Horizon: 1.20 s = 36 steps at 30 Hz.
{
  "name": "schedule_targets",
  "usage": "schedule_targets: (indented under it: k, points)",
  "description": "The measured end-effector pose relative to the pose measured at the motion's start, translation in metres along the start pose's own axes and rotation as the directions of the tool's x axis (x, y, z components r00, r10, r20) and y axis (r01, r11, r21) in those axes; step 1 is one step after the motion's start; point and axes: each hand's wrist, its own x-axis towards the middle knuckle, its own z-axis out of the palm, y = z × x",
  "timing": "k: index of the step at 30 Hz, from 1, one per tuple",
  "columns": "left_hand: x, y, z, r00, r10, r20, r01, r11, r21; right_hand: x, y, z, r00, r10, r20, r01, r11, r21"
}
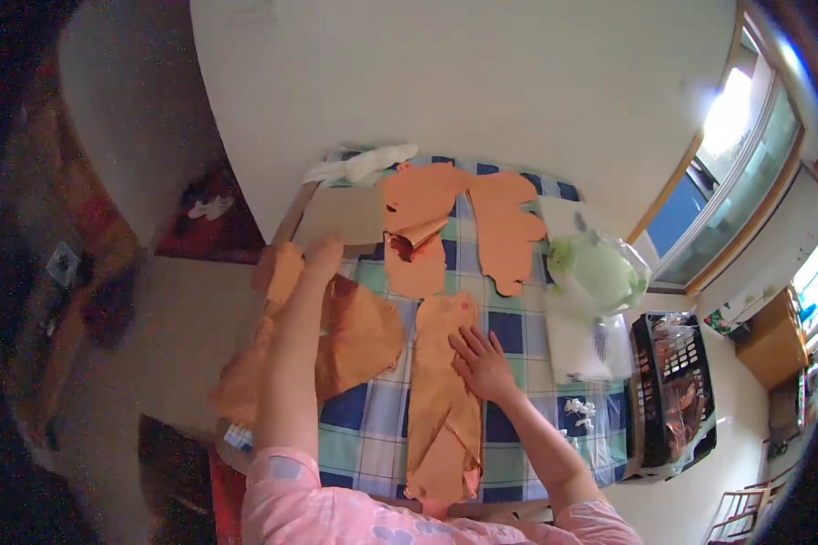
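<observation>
Right hand (pixel 483 361), fingers spread, rests on the long tan-orange cut piece (pixel 434 381) lying lengthwise on the checked cloth (pixel 511 450), presumably steadying it; left hand (pixel 325 253) near the grey-beige panel (pixel 345 211), finger closure indeterminable.

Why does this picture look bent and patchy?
Head view throughout: fisheye distortion curves the smooth white wall; glare bleaches part of the wood-framed glass window; the left rim sinks into dark grain; the long flat tan piece under the right hand shows fairly clearly.
</observation>
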Motion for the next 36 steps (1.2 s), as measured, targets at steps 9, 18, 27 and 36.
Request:
schedule_targets:
  k: [9, 18, 27, 36]
  points:
    - [-0.042, 0.100, -0.044, 0.957, 0.275, -0.096, -0.236, 0.925, 0.297, -0.006, 0.022, 0.017, 0.938, 0.154, -0.311, -0.055, 0.951, 0.304]
    - [-0.299, 0.183, -0.037, 0.783, 0.571, 0.246, -0.615, 0.771, 0.169, -0.048, -0.030, -0.040, 0.834, 0.447, 0.324, -0.382, 0.043, 0.923]
    - [-0.310, 0.200, -0.005, 0.855, 0.380, 0.353, -0.328, 0.923, -0.199, -0.119, -0.004, 0.011, 0.871, 0.465, 0.159, -0.391, 0.458, 0.798]
    - [-0.323, 0.198, 0.011, 0.875, 0.370, 0.312, -0.360, 0.928, -0.091, -0.126, -0.060, -0.013, 0.974, 0.226, -0.030, -0.225, 0.974, 0.037]
